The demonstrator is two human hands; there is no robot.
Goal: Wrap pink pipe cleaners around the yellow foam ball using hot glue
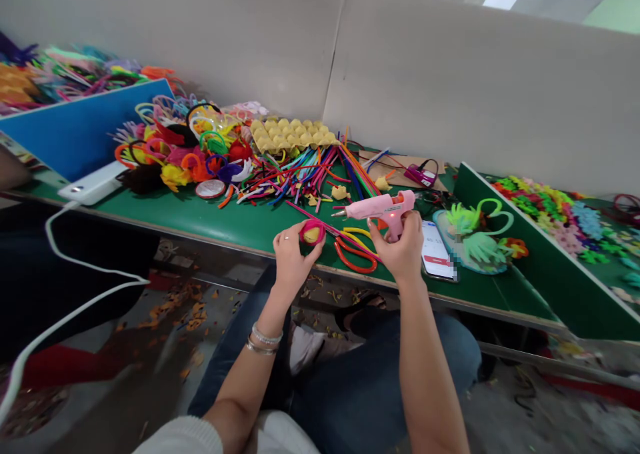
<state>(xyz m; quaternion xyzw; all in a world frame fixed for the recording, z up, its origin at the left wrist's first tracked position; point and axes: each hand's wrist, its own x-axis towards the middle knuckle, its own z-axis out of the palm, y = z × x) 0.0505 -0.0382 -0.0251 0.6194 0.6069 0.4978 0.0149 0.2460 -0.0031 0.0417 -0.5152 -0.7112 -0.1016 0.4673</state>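
My left hand (pixel 294 255) is closed round a small yellow cup with a magenta pipe-cleaner rim (pixel 313 234), held just over the table's front edge. In my right hand (pixel 403 247) is a pink hot glue gun (pixel 383 209), gripped by its handle. Its nozzle points left, above and to the right of the cup, apart from it. A small light glows on the gun's body. Beneath the gun, scissors with orange-red handles (pixel 356 257) and a yellow pipe cleaner (pixel 361 239) lie on the green table (pixel 235 226).
A yellow egg carton (pixel 293 135) stands at the back beside bundled pipe cleaners (pixel 317 174). Finished fuzzy pieces (pixel 190 147) are heaped on the left near a blue divider (pixel 95 131). To the right are a phone (pixel 438 251), green fuzzy flowers (pixel 483 241) and a green divider (pixel 545 254).
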